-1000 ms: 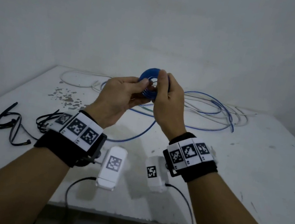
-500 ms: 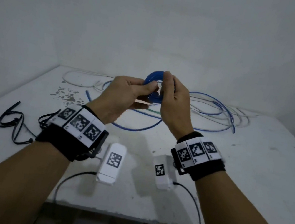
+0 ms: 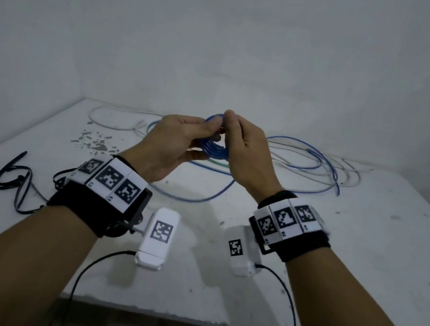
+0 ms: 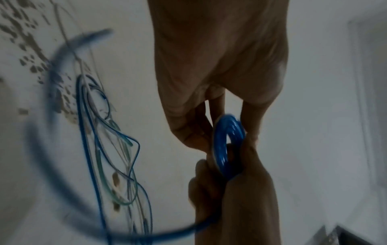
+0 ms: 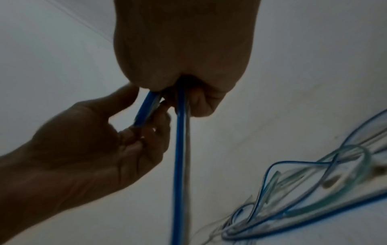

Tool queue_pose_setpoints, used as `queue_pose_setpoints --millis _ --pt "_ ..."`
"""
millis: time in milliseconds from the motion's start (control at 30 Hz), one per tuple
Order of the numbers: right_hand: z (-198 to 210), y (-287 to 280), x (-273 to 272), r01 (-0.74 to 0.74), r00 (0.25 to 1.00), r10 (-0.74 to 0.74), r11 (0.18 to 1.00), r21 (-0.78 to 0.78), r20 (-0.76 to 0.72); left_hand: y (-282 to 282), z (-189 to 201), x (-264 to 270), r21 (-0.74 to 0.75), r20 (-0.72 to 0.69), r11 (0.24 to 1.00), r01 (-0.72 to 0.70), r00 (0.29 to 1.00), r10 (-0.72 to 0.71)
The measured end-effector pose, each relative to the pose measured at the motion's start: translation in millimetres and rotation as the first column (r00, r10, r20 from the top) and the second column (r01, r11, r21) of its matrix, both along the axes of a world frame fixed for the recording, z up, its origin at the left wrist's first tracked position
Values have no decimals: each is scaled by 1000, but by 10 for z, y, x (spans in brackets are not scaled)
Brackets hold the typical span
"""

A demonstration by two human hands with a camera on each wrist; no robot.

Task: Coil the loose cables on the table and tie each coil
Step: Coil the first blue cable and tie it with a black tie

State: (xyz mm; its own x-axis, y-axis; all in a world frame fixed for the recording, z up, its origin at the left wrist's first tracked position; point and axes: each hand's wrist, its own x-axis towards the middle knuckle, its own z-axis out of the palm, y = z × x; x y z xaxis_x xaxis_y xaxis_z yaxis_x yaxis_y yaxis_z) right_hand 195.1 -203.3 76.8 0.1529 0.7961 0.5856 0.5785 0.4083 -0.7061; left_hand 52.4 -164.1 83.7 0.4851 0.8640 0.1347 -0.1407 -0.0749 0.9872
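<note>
A small coil of bright blue cable [image 3: 214, 145] is held above the white table [image 3: 365, 245] between the left hand [image 3: 174, 144] and the right hand [image 3: 249, 157], and is gripped from both sides by curled fingers. From the coil a loose blue tail is seen dropping toward 6 o'clock onto the table. A tangle of thin white and blue wires [image 3: 321, 166] is spread at 3 o'clock. A black cord [image 3: 14, 180] is found at 8 o'clock.

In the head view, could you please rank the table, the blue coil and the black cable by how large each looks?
1. table
2. black cable, nearer the camera
3. blue coil, partly hidden by both hands, so its rank against the cable is unsure
</note>
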Motion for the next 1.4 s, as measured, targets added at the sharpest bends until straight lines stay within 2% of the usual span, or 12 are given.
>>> queue_pose_setpoints --millis 233,367,500,633,733,933,1033,1100,1167,1233,1300,1400 --pt "94 6 199 -16 965 37 997 -82 260 73 47 -66 139 -6 986 -88 996 89" --pt "114 -42 304 -2 959 17 999 -52 282 49 4 -11 116 62 987 -110 993 103" --pt "-35 -58 146 41 997 -46 995 93 57 -70 -11 190 44 204 992 -118 973 107" --pt "-136 -19 -54 129 973 -92 977 169 -210 -108 -111 291 -81 278 994 -76 956 95" --pt "-121 29 -51 116 980 -94 986 122 -173 -68 -184 216 -65 213 993 -99 971 111" --pt "-88 54 -14 60 998 -60 998 21 9 17 -117 14 177 -6 964 -196 980 201" --pt "-129 59 -119 80 972 -66 995 53 -227 -18 -84 71 91 126 965 -248 964 236" --pt "-167 54 -245 73 890 -30 994 76 -455 -70 -74 163 -29 230 968 -251 940 251" --pt "-181 45 -328 76 831 -9 992 98 -557 -101 -98 221 -99 254 977 -189 944 209" --pt "-168 35 -259 80 877 -26 993 93 -480 -87 -130 172 -95 195 987 -129 970 145" --pt "-122 5 -102 35 967 -28 999 21 -252 -26 -124 49 -25 76 997 -69 995 71" --pt "-83 -20 56 -42 999 41 988 -148 -13 35 -97 -66 62 -76 997 -40 996 45"
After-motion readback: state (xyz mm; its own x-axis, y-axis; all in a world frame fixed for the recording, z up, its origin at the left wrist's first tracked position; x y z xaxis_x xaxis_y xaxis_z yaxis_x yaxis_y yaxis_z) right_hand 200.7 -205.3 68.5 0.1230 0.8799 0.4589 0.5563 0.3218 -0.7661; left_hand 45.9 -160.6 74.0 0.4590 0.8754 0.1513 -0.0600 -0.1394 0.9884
